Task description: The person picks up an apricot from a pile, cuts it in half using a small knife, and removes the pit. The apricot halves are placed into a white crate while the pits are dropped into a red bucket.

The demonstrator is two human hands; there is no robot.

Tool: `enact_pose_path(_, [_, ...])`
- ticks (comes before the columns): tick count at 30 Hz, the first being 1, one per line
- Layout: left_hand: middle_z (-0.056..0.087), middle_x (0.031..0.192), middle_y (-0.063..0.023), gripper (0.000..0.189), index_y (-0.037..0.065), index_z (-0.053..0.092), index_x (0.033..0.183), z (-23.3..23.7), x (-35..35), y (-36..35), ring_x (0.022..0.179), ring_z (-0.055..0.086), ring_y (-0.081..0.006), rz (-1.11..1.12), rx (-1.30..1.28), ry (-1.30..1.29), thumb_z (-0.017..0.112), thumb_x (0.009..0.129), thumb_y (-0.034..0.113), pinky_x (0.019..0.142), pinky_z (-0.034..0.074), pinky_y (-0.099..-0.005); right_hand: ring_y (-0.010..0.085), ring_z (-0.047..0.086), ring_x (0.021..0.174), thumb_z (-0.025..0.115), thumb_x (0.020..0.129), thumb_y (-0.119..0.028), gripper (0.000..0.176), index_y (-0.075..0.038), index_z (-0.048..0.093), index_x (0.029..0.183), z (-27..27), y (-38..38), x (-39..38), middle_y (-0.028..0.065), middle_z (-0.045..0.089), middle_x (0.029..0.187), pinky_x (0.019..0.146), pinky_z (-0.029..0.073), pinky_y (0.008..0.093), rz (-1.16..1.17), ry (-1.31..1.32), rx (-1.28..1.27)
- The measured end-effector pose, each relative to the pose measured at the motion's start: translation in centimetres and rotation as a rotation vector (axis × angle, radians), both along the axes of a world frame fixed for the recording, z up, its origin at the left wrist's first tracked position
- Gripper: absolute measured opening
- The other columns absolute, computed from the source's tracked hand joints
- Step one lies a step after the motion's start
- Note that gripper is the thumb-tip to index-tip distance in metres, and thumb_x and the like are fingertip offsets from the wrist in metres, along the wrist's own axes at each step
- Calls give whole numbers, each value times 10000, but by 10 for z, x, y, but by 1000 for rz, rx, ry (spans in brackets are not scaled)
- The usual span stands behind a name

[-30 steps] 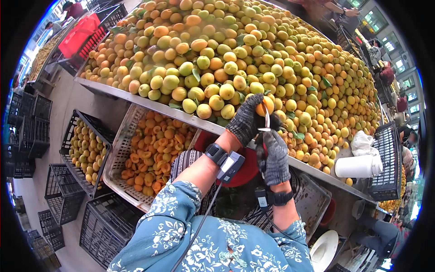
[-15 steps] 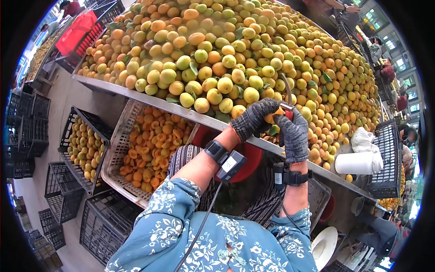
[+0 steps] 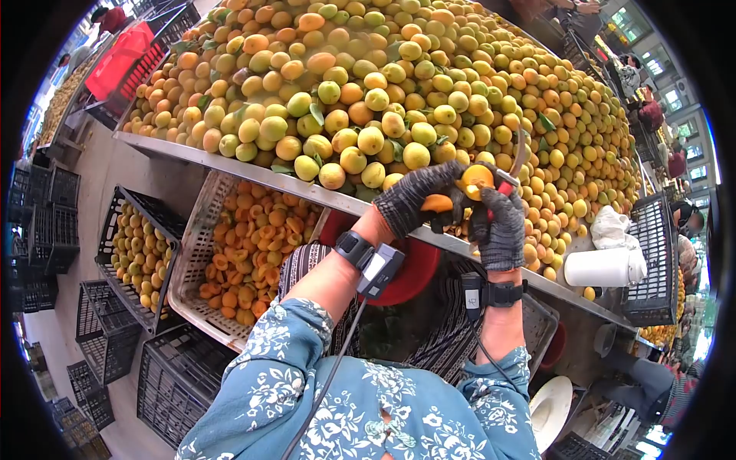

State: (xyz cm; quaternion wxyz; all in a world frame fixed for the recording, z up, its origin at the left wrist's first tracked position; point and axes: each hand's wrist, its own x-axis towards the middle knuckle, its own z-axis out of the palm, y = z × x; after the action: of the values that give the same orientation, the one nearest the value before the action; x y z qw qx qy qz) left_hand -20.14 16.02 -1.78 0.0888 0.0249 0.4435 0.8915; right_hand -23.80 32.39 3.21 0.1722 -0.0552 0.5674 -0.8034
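Note:
Both my hands wear dark knit gloves and meet at the front edge of the metal table (image 3: 230, 165). My left hand (image 3: 414, 199) pinches an orange apricot half (image 3: 437, 203). My right hand (image 3: 502, 226) grips a small knife with a red handle (image 3: 506, 186) and a curved blade pointing up. It also presses a second apricot half (image 3: 475, 178) against its fingers. The two halves are slightly apart. Behind my hands rises a huge pile of yellow and orange apricots (image 3: 399, 84).
A white crate (image 3: 201, 230) of halved apricots stands below the table, and a black crate (image 3: 115, 215) of whole ones lies to its left. A red bowl (image 3: 414, 272) lies under my wrists. A white jug (image 3: 606, 268) and empty black crates (image 3: 176, 376) stand around. Other people work at the far right.
One second ago both hands held one whole apricot with the blade against it. Now the fruit is in two halves, one in each hand, and the knife blade points upward.

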Motion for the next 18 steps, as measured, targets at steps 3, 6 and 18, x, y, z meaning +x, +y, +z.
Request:
enact_pose_path(3, [661, 779, -40, 382, 64, 634, 1106, 4, 2, 2, 615, 623, -126, -37, 58, -133, 510, 975, 400, 515, 480, -214, 165, 649, 712, 653, 809, -10, 357, 14, 589, 1160, -11, -4, -3, 95, 663, 927, 613, 564, 289, 31, -38, -77])
enact_pose_path(6, [676, 853, -45, 334, 59, 625, 1139, -29, -6, 11, 677, 641, -118, 214, -131, 115, 546, 966, 334, 548, 489, -201, 119, 620, 676, 662, 805, -17, 335, -10, 624, 1138, -14, -8, -4, 50, 650, 903, 598, 535, 218, -35, 83, 196])
enact_pose_path(18, [625, 1001, -26, 461, 62, 552, 1249, 18, 5, 7, 877, 600, -94, -209, 84, -70, 704, 837, 203, 774, 512, -232, 108, 409, 453, 655, 890, -239, 246, -6, 614, 957, 39, -6, -25, -14, 438, 571, 441, 404, 275, -58, 347, -216])
